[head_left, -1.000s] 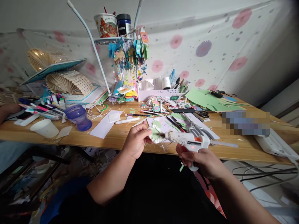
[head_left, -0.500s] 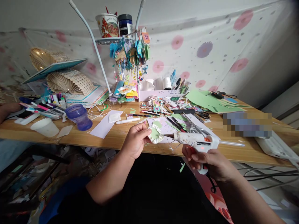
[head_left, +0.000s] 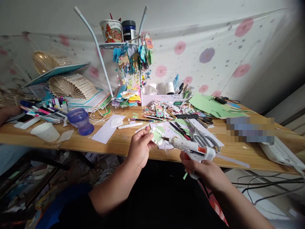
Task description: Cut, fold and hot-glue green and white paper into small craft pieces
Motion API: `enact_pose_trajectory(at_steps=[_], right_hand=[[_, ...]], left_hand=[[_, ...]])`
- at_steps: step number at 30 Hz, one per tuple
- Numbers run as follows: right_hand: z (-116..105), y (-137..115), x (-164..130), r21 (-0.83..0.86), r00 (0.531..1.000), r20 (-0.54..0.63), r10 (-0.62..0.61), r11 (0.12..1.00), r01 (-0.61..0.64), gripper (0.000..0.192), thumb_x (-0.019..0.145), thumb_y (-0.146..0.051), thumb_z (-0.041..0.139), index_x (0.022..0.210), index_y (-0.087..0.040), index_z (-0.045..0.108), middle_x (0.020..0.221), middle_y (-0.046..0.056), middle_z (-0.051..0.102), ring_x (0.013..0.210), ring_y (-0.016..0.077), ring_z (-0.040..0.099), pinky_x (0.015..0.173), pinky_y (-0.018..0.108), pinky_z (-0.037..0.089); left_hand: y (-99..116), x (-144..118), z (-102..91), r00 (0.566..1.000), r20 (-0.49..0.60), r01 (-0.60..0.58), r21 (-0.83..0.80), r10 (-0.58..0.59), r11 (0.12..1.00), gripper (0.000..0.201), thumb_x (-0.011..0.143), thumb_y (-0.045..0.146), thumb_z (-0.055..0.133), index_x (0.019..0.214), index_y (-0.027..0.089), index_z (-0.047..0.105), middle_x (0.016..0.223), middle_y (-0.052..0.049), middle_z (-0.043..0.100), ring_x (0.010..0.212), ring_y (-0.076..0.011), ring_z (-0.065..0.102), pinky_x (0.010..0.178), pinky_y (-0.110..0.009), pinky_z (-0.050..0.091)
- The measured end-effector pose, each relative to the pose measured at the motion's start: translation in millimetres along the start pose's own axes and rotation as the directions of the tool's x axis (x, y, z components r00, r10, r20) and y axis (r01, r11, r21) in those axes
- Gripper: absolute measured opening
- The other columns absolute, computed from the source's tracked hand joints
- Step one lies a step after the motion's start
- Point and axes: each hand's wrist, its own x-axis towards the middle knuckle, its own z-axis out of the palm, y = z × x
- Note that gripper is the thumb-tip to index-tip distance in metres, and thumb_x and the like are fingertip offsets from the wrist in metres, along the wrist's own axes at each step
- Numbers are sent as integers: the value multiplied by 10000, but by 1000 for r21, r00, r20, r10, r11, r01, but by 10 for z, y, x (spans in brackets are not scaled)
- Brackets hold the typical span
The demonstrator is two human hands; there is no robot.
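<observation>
Between thumb and fingers, my left hand [head_left: 140,148] pinches a small round paper piece [head_left: 157,136], pale green in the middle with a pleated white rim. My right hand [head_left: 200,167] is wrapped around the handle of a white hot glue gun [head_left: 190,146], and a clear glue stick [head_left: 233,160] juts from its back end. The nozzle tip meets the right side of the pleated rim, touching it or very close. Behind the gun, grey-handled scissors [head_left: 205,138] lie on white paper. Dark pens [head_left: 179,129] rest left of the scissors.
A purple cup [head_left: 81,121] and a white cup [head_left: 45,131] stand on the wooden table's left side. Green paper sheets [head_left: 209,105] lie at the back right. Small paper cut-outs [head_left: 166,108] are heaped mid-table. Another person's arm [head_left: 9,111] shows at far left.
The glue gun has moved left and turned, its rear now lower, and its nozzle has come to the rim of the paper piece. My left hand still holds the piece.
</observation>
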Motion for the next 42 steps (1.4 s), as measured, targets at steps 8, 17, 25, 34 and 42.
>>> enact_pose_trajectory(at_steps=[8,17,25,34,42], right_hand=[[96,139,-11,-117,995,-35,-95,989,91,263,749,-431,625,708,-193,520,632,-8,468,568,126,424,518,262,360],[76,56,4,7,991,-12,-132,991,132,262,737,-403,615,631,-192,500,594,-2,451,543,127,410,476,256,323],[59,54,61,-72,993,-99,-58,996,51,255,724,-425,626,693,-201,508,646,9,492,587,146,459,521,267,388],[-55,74,21,-170,989,12,-150,974,149,240,785,-406,589,699,-197,509,635,-6,458,587,131,406,532,269,345],[-61,-22,-6,-150,985,32,-167,974,170,256,764,-403,599,650,-191,512,587,0,452,553,134,398,500,279,328]], left_hand=[[-79,3,39,992,-120,-52,-65,44,997,295,590,267,765,604,140,499,667,16,598,622,-97,581,572,-215,503],[-112,16,14,993,-114,-40,-13,39,999,330,629,354,757,696,145,510,635,16,621,557,-113,617,581,-251,524],[-127,-44,41,997,-44,-67,29,68,997,304,634,337,767,702,134,551,690,27,591,580,-89,596,586,-240,535],[-25,21,-11,991,48,131,-113,-126,985,347,672,457,694,807,155,593,712,-30,652,597,-144,617,546,-285,533],[-13,106,-89,999,-2,-52,175,53,983,225,612,326,742,631,138,619,667,5,590,595,-99,539,553,-216,467]])
